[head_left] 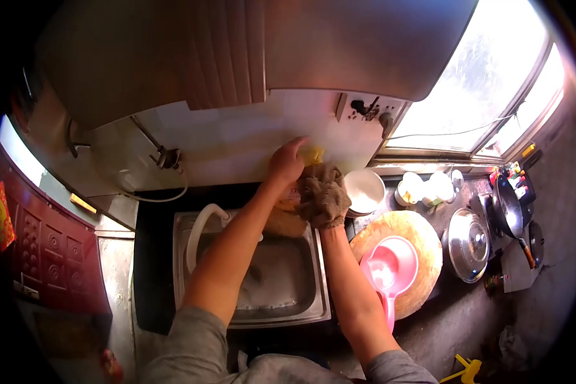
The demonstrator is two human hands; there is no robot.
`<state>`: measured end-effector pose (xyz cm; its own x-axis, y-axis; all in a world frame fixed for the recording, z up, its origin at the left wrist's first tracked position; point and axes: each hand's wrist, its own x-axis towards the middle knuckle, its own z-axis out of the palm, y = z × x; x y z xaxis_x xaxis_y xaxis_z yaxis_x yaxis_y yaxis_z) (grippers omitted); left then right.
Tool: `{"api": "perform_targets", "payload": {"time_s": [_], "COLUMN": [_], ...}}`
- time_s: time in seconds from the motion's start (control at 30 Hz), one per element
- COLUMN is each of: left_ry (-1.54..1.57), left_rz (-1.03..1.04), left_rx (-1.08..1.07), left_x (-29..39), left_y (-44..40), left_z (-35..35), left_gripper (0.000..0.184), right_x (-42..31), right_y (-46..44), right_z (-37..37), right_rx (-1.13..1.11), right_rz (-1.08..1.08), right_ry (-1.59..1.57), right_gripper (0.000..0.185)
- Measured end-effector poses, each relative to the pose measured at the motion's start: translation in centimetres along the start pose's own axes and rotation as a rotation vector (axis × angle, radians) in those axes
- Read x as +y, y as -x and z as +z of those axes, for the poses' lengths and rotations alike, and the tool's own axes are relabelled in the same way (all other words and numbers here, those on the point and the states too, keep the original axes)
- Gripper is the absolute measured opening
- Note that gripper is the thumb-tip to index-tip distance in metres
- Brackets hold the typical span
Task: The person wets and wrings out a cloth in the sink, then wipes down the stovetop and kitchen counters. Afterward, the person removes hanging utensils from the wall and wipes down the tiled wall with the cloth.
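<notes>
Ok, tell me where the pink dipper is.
In the head view, the pink dipper sits on the round wooden board, right of the sink.

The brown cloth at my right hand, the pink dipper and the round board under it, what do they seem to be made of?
The brown cloth looks like soft textile, perhaps terry, from its matte, bunched folds. The pink dipper is probably smooth, glossy plastic, given the bright highlights. The round board looks like wood, fairly matte, with mottled tan colouring.
</notes>
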<state>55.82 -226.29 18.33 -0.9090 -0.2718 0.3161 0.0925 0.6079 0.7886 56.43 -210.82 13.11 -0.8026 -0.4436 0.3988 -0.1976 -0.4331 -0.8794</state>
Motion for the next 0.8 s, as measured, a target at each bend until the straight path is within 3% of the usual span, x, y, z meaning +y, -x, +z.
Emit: {"api": "perform_targets", "payload": {"time_s": [0.1,0.13,0.2,0.27,0.3,0.33,0.37,0.4,0.43,0.47,0.5,0.57,0.6,0.63,0.7,0.77,0.8], "left_ry": [0.482,0.634,0.715,1.310,1.531,1.748,1.960,1.303,1.408,1.514,1.619,1.950,2.074,2.031,2.001,2.012,2.017], "left_rz": [-0.113,-0.174,-0.387,-1.093,-1.061,-1.015,-0.957,-0.618,-0.579,-0.541,-0.504,-0.748,-0.861,-0.921,-0.906,-0.893,-0.886], "left_rx": [0.229,0.298,0.331,0.297,0.213,0.125,0.033,0.030,0.029,0.024,0.015,0.100,0.052,0.082,0.013,0.006,0.005], "left_x": [-1.0,-1.1,-0.9,-2.2,-2.9,-3.8,-4.9,-7.1,-7.1,-7.1,-7.0,-4.8,-5.2,-4.7,-3.4,-2.1,-1.9], "left_y": [6.2,9.4,15.7,21.1,23.6,25.9,28.1,30.2,31.1,31.9,32.7,33.3,33.7,34.0,33.5,32.8,32.8], "left_z": [1.8,2.5,2.6,3.2,3.6,4.2,4.9,6.4,6.4,6.3,6.2,3.4,2.8,2.3,0.7,-1.5,-2.2], "left_gripper": [0.031,0.031,0.033,0.036,0.039,0.041,0.043,0.046,0.047,0.048,0.049,0.046,0.048,0.051,0.052,0.051,0.050], "right_x": [-1.3,-2.4,0.9,0.9,-0.7,-1.0,-0.2,0.7,1.2,2.0,1.6,0.8,-0.4,0.9,1.8,3.4,2.5], "right_y": [4.0,5.8,9.2,13.1,14.6,15.6,17.1,18.7,19.5,19.7,19.4,18.7,17.8,18.1,17.7,19.4,19.5], "right_z": [0.1,0.4,-0.6,0.2,1.8,3.3,4.0,4.8,5.7,7.1,7.2,7.0,7.9,6.4,4.8,4.0,5.0], "right_rx": [0.082,0.213,0.088,0.156,0.283,-0.001,0.013,0.033,0.340,0.497,0.410,0.237,0.157,-0.013,-0.182,0.168,0.241], "right_rz": [0.245,0.346,0.232,0.419,0.655,0.781,0.913,1.045,1.130,1.088,1.124,1.212,1.101,0.780,0.705,1.109,1.212], "right_ry": [-1.229,-1.280,-1.180,-1.033,-0.924,-1.478,-1.475,-1.473,-0.888,-0.575,-0.536,-0.471,-0.280,0.352,0.628,-0.362,-0.613], "right_gripper": [0.053,0.055,0.042,0.035,0.033,0.030,0.027,0.025,0.023,0.035,0.035,0.034,0.035,0.031,0.033,0.040,0.047]}}
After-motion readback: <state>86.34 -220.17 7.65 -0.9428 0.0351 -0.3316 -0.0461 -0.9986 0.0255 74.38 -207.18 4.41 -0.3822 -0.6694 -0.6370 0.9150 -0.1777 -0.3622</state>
